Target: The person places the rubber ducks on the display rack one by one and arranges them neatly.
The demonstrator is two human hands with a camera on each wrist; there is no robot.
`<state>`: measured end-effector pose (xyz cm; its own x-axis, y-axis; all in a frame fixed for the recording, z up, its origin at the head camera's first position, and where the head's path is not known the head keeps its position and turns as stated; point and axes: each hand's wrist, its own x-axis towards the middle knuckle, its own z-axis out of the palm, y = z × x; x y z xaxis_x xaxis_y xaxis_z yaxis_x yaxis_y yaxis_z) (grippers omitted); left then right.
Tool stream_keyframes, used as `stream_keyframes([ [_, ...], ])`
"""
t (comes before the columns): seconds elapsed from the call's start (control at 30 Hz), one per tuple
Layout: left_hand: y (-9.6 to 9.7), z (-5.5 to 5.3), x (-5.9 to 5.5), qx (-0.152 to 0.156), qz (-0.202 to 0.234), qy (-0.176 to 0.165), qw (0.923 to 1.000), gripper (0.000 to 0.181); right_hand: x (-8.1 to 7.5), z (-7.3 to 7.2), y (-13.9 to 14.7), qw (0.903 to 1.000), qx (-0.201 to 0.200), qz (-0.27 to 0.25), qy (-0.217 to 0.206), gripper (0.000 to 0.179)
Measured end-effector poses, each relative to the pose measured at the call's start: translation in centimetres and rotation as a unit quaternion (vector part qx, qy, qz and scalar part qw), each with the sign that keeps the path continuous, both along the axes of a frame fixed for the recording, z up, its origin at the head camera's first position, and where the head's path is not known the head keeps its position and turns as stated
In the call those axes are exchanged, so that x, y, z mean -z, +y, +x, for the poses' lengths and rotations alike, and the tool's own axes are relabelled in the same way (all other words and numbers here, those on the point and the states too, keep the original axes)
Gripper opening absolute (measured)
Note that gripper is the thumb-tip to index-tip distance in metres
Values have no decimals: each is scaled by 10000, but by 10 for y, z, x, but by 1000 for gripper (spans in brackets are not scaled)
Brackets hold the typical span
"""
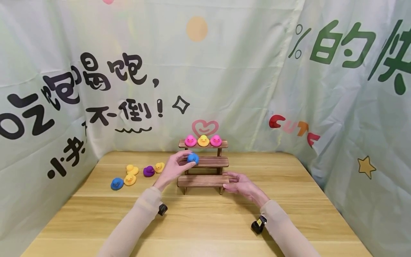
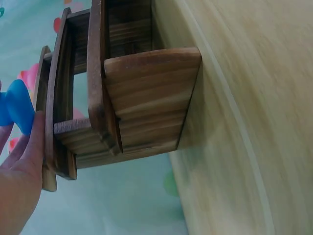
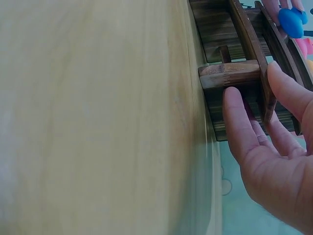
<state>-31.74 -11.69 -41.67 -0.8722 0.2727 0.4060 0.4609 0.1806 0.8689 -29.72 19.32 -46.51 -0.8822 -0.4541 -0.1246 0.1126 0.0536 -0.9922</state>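
A small wooden three-step display stand (image 1: 203,181) stands on the table. My left hand (image 1: 176,167) pinches a blue rubber duck (image 1: 193,159) between thumb and fingers, at the left end of the middle step. The left wrist view shows that blue duck (image 2: 17,106) at its left edge; whether it touches the step I cannot tell. With thumb and fingers around the right end of the bottom step, my right hand (image 1: 244,186) holds the stand (image 3: 230,74). On the top step sit a pink duck (image 1: 190,140), a yellow duck (image 1: 203,140) and another pink duck (image 1: 216,140) in a row.
Left of the stand, loose ducks lie on the wooden table (image 1: 205,228): a blue duck (image 1: 117,184), a purple duck (image 1: 148,171) and several yellow ones, including a yellow duck (image 1: 130,179). A printed cloth (image 1: 224,82) hangs behind and beside the table.
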Motion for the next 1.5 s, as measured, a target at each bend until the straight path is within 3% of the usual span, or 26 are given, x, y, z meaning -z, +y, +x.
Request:
stream_keyframes([
  [0.17, 10, -4, 1, -72, -281, 334, 9990, 44, -1, -1, 0, 10000, 26, 21, 9, 63],
  [0.23, 13, -7, 5, -41, -301, 354, 9989, 41, -1, 0, 0, 10000, 45, 29, -21, 64],
  [0.43, 24, -7, 1, 9, -321, 463, 9984, 37, -2, 0, -1, 9999, 44, -40, -91, 63],
  [0.63, 33, -7, 0, -71, -771, 641, 9949, 38, -1, 0, -2, 9998, 112, -38, -151, 63],
  [1.23, 57, -12, -3, 28, -1359, 376, 9900, 42, 2, -1, -2, 9999, 126, 25, -74, 63],
  [1.5, 66, -15, -3, 129, -1355, 491, 9895, 43, 3, 0, -2, 9999, 147, -11, -76, 63],
])
